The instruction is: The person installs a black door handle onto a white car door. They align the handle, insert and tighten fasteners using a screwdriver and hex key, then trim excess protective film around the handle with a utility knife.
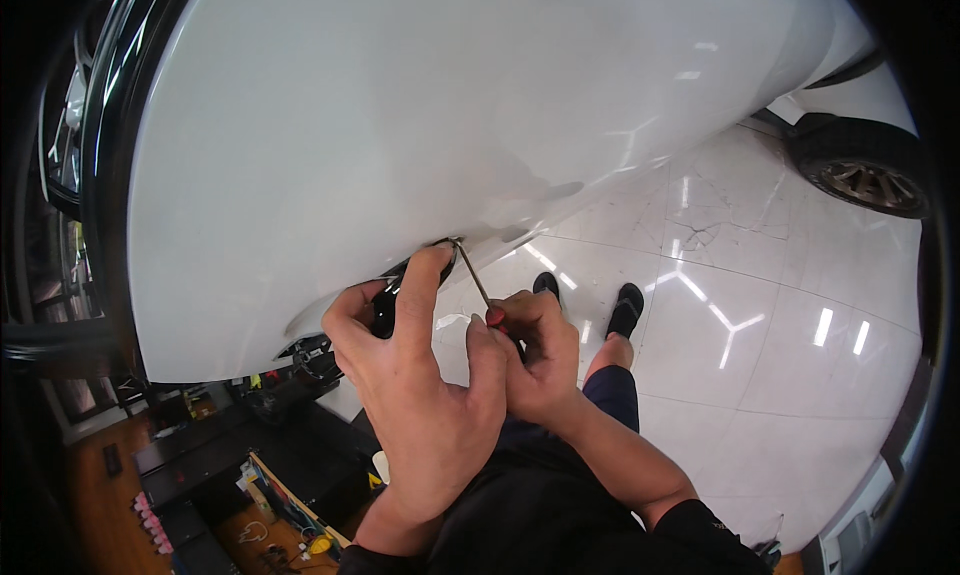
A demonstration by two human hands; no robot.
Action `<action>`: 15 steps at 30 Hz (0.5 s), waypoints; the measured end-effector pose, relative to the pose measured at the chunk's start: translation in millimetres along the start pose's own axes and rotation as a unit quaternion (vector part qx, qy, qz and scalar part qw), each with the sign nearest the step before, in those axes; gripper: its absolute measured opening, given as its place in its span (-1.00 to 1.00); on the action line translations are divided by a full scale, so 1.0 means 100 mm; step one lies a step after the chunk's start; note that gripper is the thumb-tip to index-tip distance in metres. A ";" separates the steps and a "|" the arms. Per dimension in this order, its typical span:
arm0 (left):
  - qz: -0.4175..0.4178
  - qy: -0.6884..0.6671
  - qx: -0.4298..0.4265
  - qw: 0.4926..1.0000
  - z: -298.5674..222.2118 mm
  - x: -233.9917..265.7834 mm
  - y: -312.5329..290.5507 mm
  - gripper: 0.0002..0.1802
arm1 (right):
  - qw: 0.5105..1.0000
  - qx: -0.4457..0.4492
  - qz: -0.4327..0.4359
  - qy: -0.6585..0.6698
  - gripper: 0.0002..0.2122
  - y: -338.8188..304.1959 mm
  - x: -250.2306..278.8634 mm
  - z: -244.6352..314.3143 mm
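A white car door [300, 155] fills the upper left. On it is a glossy black door handle [383, 310], partly hidden by my left hand [415, 405]. The fingers of that hand curl over the handle, with one fingertip at its right end and the thumb pointing toward my other hand. My right hand [545, 360] is closed around a screwdriver [474, 275] with a thin metal shaft and a red handle. Its tip meets the door at the right end of the door handle, beside my left fingertip. The grip hides most of the screwdriver's handle.
A car wheel [865, 170] stands at the upper right. Glossy white floor tiles [700, 365] lie beneath my feet in dark shoes [626, 310]. At the lower left are a black workbench [310, 455] and several small pink items [152, 523]. The door's dark edge trim [110, 175] runs along the left.
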State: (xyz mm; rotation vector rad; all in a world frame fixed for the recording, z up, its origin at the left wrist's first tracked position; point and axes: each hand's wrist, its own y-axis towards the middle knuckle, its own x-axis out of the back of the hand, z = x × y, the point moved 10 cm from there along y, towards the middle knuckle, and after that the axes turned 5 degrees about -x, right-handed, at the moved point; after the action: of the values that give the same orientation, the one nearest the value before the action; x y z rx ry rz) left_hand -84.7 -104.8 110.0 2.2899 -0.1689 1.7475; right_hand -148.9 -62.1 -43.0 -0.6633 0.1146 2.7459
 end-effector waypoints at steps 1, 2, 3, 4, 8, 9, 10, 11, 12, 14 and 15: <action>-0.001 -0.002 -0.005 1.000 0.00 0.00 0.00 -0.32 | 1.000 0.015 -0.012 -0.011 -0.79 0.01 0.01 0.00; -0.001 0.000 -0.006 1.000 0.00 0.00 0.01 -0.32 | 0.999 0.030 -0.023 -0.022 -0.79 0.02 0.03 0.00; 0.000 0.003 -0.006 1.000 -0.01 -0.01 0.01 -0.32 | 0.999 0.024 -0.024 -0.017 -0.79 0.02 0.02 -0.03; 0.001 0.005 -0.006 1.000 -0.01 -0.01 0.02 -0.32 | 0.999 0.018 -0.025 -0.011 -0.79 0.01 0.02 -0.06; 0.000 0.013 -0.023 1.000 -0.03 0.00 0.02 -0.33 | 0.998 0.038 -0.048 0.031 -0.80 0.01 0.04 -0.08; 0.001 0.014 -0.024 1.000 -0.02 0.00 0.02 -0.34 | 0.998 0.034 -0.040 0.025 -0.80 0.01 0.03 -0.08; 0.002 0.016 -0.026 1.000 -0.01 0.01 0.01 -0.34 | 0.999 0.031 -0.033 0.018 -0.79 0.02 0.02 -0.09; -0.021 -0.015 -0.024 0.999 0.02 0.03 0.00 -0.35 | 0.999 0.028 -0.025 0.011 -0.79 0.02 0.02 -0.09; -0.044 -0.044 -0.022 0.998 0.08 0.03 -0.03 -0.36 | 0.999 0.033 -0.024 0.011 -0.79 0.02 0.02 -0.09; -0.062 -0.065 -0.023 0.996 0.10 0.06 -0.04 -0.37 | 0.999 0.042 -0.022 0.011 -0.79 0.01 0.01 -0.09; -0.056 -0.058 -0.023 0.996 0.10 0.05 -0.04 -0.37 | 0.999 0.035 -0.020 0.016 -0.78 0.02 0.01 -0.10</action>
State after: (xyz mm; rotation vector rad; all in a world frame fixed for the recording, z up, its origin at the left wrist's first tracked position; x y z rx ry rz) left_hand -73.2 -103.3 112.0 2.3221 -0.0995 1.5422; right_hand -146.4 -65.4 -52.5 -0.6841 0.2026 2.6802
